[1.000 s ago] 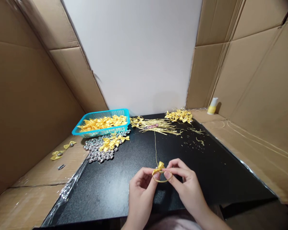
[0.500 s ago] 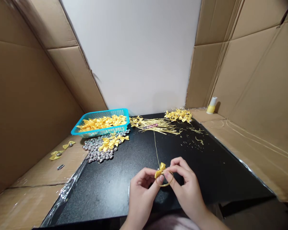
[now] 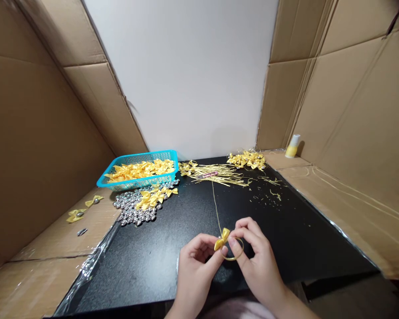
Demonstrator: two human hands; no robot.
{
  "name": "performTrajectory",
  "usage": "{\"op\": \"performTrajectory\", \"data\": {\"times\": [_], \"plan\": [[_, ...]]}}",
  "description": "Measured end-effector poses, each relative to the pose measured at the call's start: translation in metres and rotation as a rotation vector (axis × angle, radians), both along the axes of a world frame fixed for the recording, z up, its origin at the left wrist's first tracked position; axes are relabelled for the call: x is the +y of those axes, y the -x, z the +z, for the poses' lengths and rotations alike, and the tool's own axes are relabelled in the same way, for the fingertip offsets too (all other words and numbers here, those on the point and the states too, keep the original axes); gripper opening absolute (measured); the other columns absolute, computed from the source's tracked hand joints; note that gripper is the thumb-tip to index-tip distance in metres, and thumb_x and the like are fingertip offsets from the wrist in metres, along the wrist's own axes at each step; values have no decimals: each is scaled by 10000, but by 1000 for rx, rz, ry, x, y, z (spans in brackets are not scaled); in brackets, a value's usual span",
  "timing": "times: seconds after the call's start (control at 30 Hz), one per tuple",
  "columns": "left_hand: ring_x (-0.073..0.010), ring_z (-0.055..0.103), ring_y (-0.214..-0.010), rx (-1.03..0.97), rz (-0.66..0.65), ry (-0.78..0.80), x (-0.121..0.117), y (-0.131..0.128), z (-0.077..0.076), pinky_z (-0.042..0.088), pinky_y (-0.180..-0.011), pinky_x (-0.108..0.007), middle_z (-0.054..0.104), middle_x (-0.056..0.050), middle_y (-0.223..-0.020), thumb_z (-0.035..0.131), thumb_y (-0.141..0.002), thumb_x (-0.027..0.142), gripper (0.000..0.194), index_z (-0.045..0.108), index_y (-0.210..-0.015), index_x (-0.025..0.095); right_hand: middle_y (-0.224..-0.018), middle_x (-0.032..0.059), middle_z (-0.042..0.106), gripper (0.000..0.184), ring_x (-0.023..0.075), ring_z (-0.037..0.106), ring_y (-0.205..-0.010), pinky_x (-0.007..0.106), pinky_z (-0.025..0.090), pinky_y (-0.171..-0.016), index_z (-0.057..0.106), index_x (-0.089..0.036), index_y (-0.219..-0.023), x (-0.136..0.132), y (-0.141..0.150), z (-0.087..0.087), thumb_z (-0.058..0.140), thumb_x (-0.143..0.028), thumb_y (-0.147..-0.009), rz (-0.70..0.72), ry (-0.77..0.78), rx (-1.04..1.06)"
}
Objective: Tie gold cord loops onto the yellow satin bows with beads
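Observation:
Low over the near part of the black table, my left hand point(image 3: 197, 266) pinches a small yellow satin bow point(image 3: 222, 239) between thumb and forefinger. My right hand point(image 3: 257, 250) is closed at the bow's right side, its thumb and forefinger on a loop of gold cord point(image 3: 242, 253) that hangs in a ring between the hands. A thin strand of gold cord point(image 3: 216, 206) runs from the bow away toward the back of the table. Exactly where the cord meets the bow is hidden by the fingertips.
A blue basket point(image 3: 101, 182) of yellow bows stands back left, with silver beads point(image 3: 133, 215) and loose bows in front. Cut gold cords point(image 3: 226, 178) lie behind my hands, a pink-handled cutter point(image 3: 210, 174) on them. Finished-looking bows point(image 3: 248, 159) are piled back right, near a thread cone point(image 3: 292, 146).
The cord ring has shifted slightly right and opened a little wider between my hands. Both hands keep nearly the same place and grip.

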State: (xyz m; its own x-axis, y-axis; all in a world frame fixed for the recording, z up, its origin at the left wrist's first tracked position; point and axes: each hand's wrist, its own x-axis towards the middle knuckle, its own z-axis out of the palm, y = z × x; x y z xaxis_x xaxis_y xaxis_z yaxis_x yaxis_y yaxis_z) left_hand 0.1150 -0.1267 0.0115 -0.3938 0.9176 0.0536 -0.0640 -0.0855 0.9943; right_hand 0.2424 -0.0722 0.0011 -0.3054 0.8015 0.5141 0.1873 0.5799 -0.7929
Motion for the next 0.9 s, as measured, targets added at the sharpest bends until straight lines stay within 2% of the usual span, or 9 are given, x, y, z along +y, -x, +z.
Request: {"op": "performTrajectory", "data": {"times": [0.37, 0.53, 0.6, 0.67, 0.73, 0.83, 0.9], "plan": [[-140, 612, -632, -2, -44, 6, -1, 0, 0, 499, -614, -218, 685, -41, -677, 772, -693, 337, 233, 660, -728, 136, -844, 39, 521, 165, 183, 499, -829, 310, 389, -754, 566, -189, -778, 0, -3, 6, 474, -206, -914, -38, -167, -108], [-139, 582, -608, -62, -56, -15, 1, 0, -3, 475, -594, -223, 643, 19, -662, 672, -789, 376, 303, 523, -999, 217, -852, 40, 527, 171, 185, 506, -844, 305, 388, -756, 553, -190, -766, 4, -4, 7, 471, -210, -915, -6, -140, -146], [-132, 558, -605, 23, -77, -5, 2, -1, -6, 431, -563, -201, 619, 31, -663, 623, -831, 342, 224, 490, -973, 232, -855, 40, 525, 179, 184, 510, -842, 297, 395, -750, 553, -192, -770, 5, -3, 5, 467, -228, -922, 0, -101, -131], [-115, 503, -568, 195, -85, 9, 2, -3, -8, 364, -524, -185, 570, 37, -633, 592, -852, 292, 118, 503, -856, 214, -858, 39, 519, 178, 182, 511, -842, 293, 399, -754, 555, -194, -782, 7, -3, 2, 466, -244, -928, -6, -67, -103], [-104, 445, -531, 383, -79, 23, 1, -5, -8, 310, -502, -193, 522, 39, -595, 588, -848, 255, 138, 515, -746, 196, -860, 39, 514, 173, 180, 511, -844, 292, 401, -759, 556, -194, -790, 8, -4, 1, 471, -253, -929, -5, -45, -86], [-125, 466, -564, 585, -49, 20, 0, -2, -5, 319, -534, -215, 548, 13, -614, 585, -842, 242, 165, 563, -688, 186, -859, 39, 512, 175, 180, 510, -840, 292, 400, -757, 555, -193, -782, 8, -5, 0, 477, -252, -926, 3, -30, -80], [-147, 512, -628, 620, -10, -15, 0, 3, -2, 353, -576, -227, 593, -17, -693, 556, -860, 259, 172, 616, -716, 187, -857, 39, 512, 181, 179, 509, -837, 292, 397, -755, 554, -192, -775, 8, -6, 0, 475, -248, -928, 7, -27, -85]]}}
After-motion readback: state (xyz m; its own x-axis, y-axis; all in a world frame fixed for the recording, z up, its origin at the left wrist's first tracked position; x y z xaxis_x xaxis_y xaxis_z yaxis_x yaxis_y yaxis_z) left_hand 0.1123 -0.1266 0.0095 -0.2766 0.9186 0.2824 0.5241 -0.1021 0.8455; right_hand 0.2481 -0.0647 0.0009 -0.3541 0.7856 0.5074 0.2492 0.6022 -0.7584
